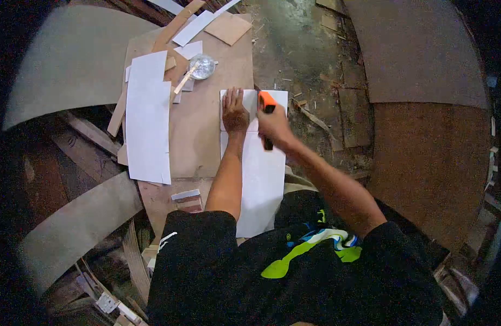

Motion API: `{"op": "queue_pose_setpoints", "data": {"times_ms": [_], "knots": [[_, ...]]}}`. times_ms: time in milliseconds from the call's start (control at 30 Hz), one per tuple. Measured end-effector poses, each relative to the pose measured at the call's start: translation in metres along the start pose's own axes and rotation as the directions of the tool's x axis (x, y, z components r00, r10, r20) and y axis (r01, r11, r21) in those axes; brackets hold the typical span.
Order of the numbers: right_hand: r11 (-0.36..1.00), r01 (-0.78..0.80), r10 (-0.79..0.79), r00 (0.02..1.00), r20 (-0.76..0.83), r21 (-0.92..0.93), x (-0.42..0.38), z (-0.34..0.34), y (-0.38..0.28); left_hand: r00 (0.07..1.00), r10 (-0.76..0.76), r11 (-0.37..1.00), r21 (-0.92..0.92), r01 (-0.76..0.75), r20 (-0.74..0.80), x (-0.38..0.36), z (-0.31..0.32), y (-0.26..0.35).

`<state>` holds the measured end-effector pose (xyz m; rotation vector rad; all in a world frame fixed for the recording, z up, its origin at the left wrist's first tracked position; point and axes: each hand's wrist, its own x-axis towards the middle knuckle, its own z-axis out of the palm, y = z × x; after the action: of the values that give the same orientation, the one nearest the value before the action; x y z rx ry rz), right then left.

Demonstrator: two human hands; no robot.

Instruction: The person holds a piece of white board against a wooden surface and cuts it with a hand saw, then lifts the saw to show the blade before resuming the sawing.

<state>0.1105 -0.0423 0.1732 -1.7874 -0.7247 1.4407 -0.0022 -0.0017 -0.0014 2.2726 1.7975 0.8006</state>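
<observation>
A long white board (pixel 264 179) lies lengthwise in front of me along the right edge of the wooden work surface, its near end against my body. On its far left part my left hand (pixel 235 113) rests flat, fingers stretched out and pressing on the board. My right hand (pixel 275 127) is wrapped round the orange and black handle of what looks like a handsaw (pixel 267 101), over the far part of the board. Its blade is not clearly seen, and the hand is slightly blurred. A thin line crosses the board below the hands.
Left of my hands, a second white panel (pixel 147 119) lies on the plywood work surface (pixel 196 152). A clear container (pixel 201 67) with a wooden stick (pixel 186 77) stands beyond it, among offcuts. Large brown sheets (pixel 424 168) are at the right; wood scraps litter the floor (pixel 299 54).
</observation>
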Motion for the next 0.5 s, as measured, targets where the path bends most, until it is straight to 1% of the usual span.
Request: {"op": "queue_pose_setpoints", "data": {"times_ms": [67, 133, 167, 267, 300, 400, 433, 500], "knots": [[0.998, -0.055, 0.051, 0.992, 0.119, 0.035, 0.033, -0.01, -0.009, 1.0, 0.006, 1.0, 0.01, -0.006, 0.005, 0.0, 0.001, -0.003], [0.989, -0.114, 0.102, 0.988, 0.118, 0.093, 0.053, -0.006, -0.022, 1.0, 0.017, 1.0, 0.016, -0.017, 0.008, 0.0, 0.003, -0.003], [0.981, -0.151, 0.141, 0.986, 0.093, 0.118, 0.057, -0.002, -0.026, 1.0, 0.021, 1.0, 0.02, -0.021, 0.007, -0.001, 0.003, -0.003], [0.983, -0.168, 0.164, 0.985, 0.054, 0.076, 0.062, 0.005, -0.023, 0.999, 0.029, 0.999, 0.035, -0.029, 0.017, -0.001, 0.0, -0.002], [0.993, -0.103, 0.099, 0.993, 0.061, 0.057, 0.057, 0.006, -0.02, 0.999, 0.031, 0.999, 0.04, -0.032, 0.023, -0.002, 0.0, -0.002], [0.997, -0.027, 0.017, 0.992, 0.123, 0.075, 0.042, -0.002, -0.014, 0.999, 0.028, 1.0, 0.002, -0.028, -0.019, -0.002, 0.002, -0.003], [0.998, -0.036, 0.031, 0.993, 0.113, 0.042, 0.044, -0.004, -0.015, 1.0, 0.025, 1.0, 0.012, -0.025, -0.008, -0.002, 0.002, -0.003], [0.989, -0.134, 0.125, 0.982, 0.139, 0.057, 0.065, -0.012, -0.02, 1.0, 0.022, 0.999, 0.031, -0.023, 0.017, -0.001, 0.002, -0.003]]}}
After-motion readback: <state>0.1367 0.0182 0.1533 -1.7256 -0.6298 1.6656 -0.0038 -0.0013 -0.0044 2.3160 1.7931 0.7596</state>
